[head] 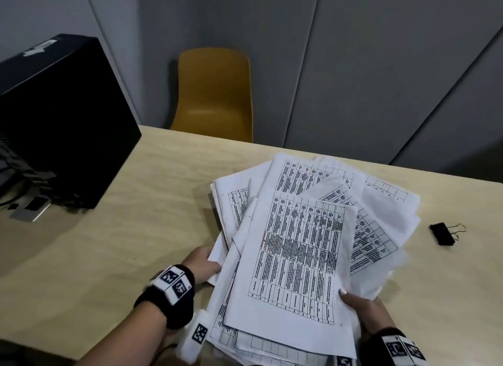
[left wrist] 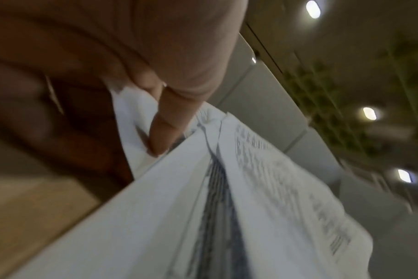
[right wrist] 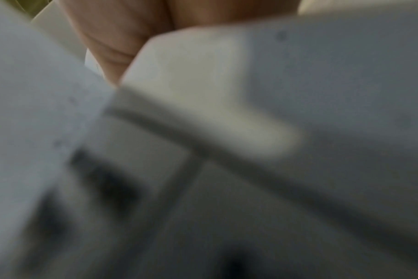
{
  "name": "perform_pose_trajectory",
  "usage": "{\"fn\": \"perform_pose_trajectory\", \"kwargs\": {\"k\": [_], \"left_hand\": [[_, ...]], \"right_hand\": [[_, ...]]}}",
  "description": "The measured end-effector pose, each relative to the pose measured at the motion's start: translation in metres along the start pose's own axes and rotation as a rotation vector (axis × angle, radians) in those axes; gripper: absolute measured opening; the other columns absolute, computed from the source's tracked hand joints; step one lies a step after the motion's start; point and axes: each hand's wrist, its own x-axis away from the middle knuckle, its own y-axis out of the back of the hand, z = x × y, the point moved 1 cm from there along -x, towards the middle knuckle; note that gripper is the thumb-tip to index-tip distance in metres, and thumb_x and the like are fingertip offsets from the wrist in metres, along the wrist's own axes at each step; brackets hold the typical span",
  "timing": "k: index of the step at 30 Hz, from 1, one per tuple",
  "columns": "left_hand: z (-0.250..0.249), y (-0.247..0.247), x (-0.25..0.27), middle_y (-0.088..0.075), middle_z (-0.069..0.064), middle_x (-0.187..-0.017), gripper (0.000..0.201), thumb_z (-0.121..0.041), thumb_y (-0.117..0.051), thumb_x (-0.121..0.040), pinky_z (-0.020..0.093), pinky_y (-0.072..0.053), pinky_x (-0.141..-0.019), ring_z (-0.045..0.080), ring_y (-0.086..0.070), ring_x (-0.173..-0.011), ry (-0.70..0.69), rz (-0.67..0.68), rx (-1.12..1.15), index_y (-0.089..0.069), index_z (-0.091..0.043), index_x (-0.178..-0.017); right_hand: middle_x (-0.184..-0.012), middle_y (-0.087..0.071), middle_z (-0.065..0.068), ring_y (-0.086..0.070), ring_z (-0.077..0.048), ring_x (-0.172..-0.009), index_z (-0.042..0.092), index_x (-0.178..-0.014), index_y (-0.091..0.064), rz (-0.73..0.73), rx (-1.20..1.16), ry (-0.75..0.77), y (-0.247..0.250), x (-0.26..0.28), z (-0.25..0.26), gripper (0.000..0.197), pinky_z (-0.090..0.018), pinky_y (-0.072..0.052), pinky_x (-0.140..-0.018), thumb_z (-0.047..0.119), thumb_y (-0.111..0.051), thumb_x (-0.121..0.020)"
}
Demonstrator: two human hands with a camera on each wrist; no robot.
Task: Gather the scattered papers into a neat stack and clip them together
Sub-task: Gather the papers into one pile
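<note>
Both hands hold the papers (head: 299, 245), a fanned, uneven sheaf raised over the table (head: 136, 229). The left hand (head: 202, 263) pinches its left edge, fingers (left wrist: 165, 130) pressed on the sheets; the right hand (head: 364, 311) grips the near right corner, thumb on top. The binder clip (head: 443, 233) lies on the table just right of the papers.

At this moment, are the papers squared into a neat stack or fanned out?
Fanned out. The papers splay at different angles, corners jutting, gripped by the left hand and right hand. The binder clip lies apart on the table.
</note>
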Motion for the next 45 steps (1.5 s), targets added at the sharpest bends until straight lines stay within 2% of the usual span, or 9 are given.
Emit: {"fn": "perform_pose_trajectory", "kwargs": {"k": [3, 7, 13, 18, 25, 31, 38, 41, 45], "left_hand": [[0.008, -0.009, 0.013, -0.07, 0.012, -0.081, 0.028, -0.021, -0.053, -0.091, 0.042, -0.055, -0.07, 0.022, -0.065, -0.068, 0.177, 0.185, 0.448, -0.072, -0.009, -0.074], [0.013, -0.012, 0.018, -0.073, 0.011, -0.104, 0.062, -0.068, -0.06, -0.068, 0.043, -0.053, -0.086, 0.027, -0.069, -0.095, 0.246, 0.349, 0.468, -0.073, -0.015, -0.098], [0.023, -0.019, 0.0, -0.071, 0.011, -0.106, 0.092, -0.055, -0.081, -0.035, 0.044, -0.049, -0.096, 0.026, -0.067, -0.098, 0.123, 0.183, 0.217, -0.064, -0.006, -0.112], [0.055, -0.026, -0.022, -0.066, 0.005, -0.118, 0.106, -0.059, -0.079, -0.037, 0.043, -0.045, -0.102, 0.023, -0.061, -0.11, 0.009, 0.123, 0.225, -0.053, -0.01, -0.126], [0.042, -0.013, 0.024, -0.074, 0.016, -0.079, 0.025, 0.006, -0.069, -0.073, 0.038, -0.058, -0.074, 0.025, -0.071, -0.071, 0.112, 0.105, 0.485, -0.063, 0.008, -0.097], [0.057, -0.007, 0.027, -0.068, 0.017, -0.11, 0.041, -0.007, -0.075, -0.071, 0.049, -0.039, -0.104, 0.032, -0.06, -0.11, 0.096, 0.069, 0.558, -0.063, -0.002, -0.11], [0.071, 0.002, 0.029, -0.072, -0.004, -0.074, 0.028, 0.008, -0.057, -0.083, 0.04, -0.039, -0.101, 0.025, -0.067, -0.092, -0.033, -0.106, 0.631, -0.06, 0.006, -0.111], [0.073, 0.017, 0.04, -0.068, 0.0, -0.09, 0.035, 0.009, -0.053, -0.085, 0.034, -0.033, -0.102, 0.024, -0.059, -0.104, -0.071, -0.155, 0.712, -0.055, 0.001, -0.119], [0.075, 0.034, 0.049, -0.058, 0.007, -0.116, 0.034, 0.003, -0.054, -0.087, 0.029, -0.028, -0.101, 0.021, -0.049, -0.115, -0.097, -0.2, 0.745, -0.053, -0.007, -0.119]], "right_hand": [[-0.091, -0.069, -0.033, -0.068, -0.048, -0.075, -0.01, -0.105, -0.058, -0.005, 0.057, 0.003, -0.002, -0.001, 0.0, 0.031, -0.062, -0.051, -0.076, -0.009, -0.062, -0.075], [-0.091, -0.069, -0.03, -0.068, -0.041, -0.075, -0.012, -0.106, -0.057, -0.012, 0.149, 0.064, -0.012, 0.0, 0.002, 0.037, -0.052, -0.054, -0.076, -0.009, -0.066, -0.071], [-0.092, -0.068, -0.027, -0.065, -0.043, -0.086, -0.007, -0.101, -0.059, -0.032, 0.257, 0.113, -0.02, -0.002, -0.002, 0.028, -0.06, -0.047, -0.09, -0.009, -0.064, -0.073], [-0.082, -0.061, -0.017, -0.056, -0.027, -0.07, -0.003, -0.091, -0.056, -0.187, 0.55, 0.243, -0.045, 0.011, 0.0, 0.017, -0.023, -0.041, -0.054, -0.006, -0.059, -0.075], [-0.081, -0.066, -0.017, -0.062, -0.026, -0.068, 0.004, -0.086, -0.056, -0.029, 0.478, 0.192, -0.058, 0.028, 0.006, 0.018, -0.025, -0.046, -0.054, -0.009, -0.059, -0.073], [-0.081, -0.067, -0.017, -0.065, -0.032, -0.071, 0.004, -0.09, -0.056, 0.075, 0.357, 0.102, -0.06, 0.032, -0.003, 0.023, -0.038, -0.053, -0.069, -0.014, -0.057, -0.076], [-0.078, -0.066, -0.002, -0.066, -0.015, -0.064, 0.004, -0.104, -0.059, 0.195, 0.411, 0.211, -0.074, 0.034, 0.005, 0.024, -0.024, -0.05, -0.052, 0.007, -0.066, -0.081], [-0.098, -0.066, -0.01, -0.066, -0.017, -0.089, 0.009, -0.1, -0.063, 0.153, 0.34, 0.285, -0.076, 0.013, 0.018, 0.038, -0.028, -0.052, -0.08, 0.042, -0.063, -0.081], [-0.144, -0.038, -0.018, -0.033, -0.034, -0.133, 0.017, -0.131, -0.049, -0.063, 1.087, 0.547, -0.07, -0.024, 0.037, 0.04, -0.036, -0.027, -0.109, 0.027, -0.047, -0.092]]}}
